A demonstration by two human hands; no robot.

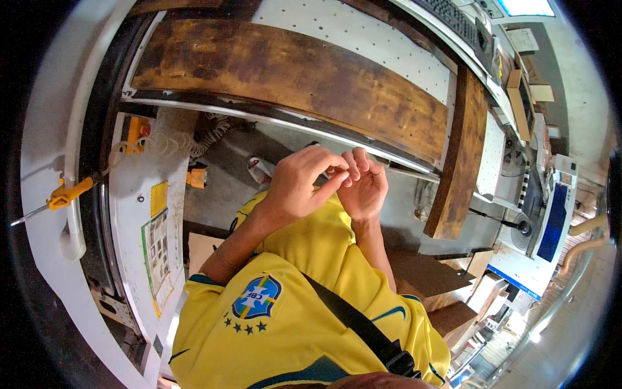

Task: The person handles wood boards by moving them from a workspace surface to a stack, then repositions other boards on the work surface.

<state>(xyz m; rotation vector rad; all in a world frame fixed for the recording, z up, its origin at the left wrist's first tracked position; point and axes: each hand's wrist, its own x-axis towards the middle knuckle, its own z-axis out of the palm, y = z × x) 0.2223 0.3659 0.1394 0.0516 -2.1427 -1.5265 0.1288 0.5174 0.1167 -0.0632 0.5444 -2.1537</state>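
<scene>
My left hand [302,183] and my right hand [365,190] meet in front of my body, above my yellow shirt and shorts. The left thumb and forefinger are pinched together against the fingertips of the right hand; whether something small is between them cannot be made out. My right palm faces up, its fingers bent inward toward the left hand. Beyond both hands a long brown stained wooden board [291,81] lies on a white perforated table [337,31]. A second brown board [459,155] lies crosswise at the right, its near end sticking out past the table edge.
At the left a yellow air gun [70,192] hangs on a white frame, near a coiled hose [165,142]. A metal rail [285,133] edges the table. Brown panels [431,282] are stacked at the right. A keyboard [447,16] sits at the far right, with a white-and-blue machine [554,217] nearer.
</scene>
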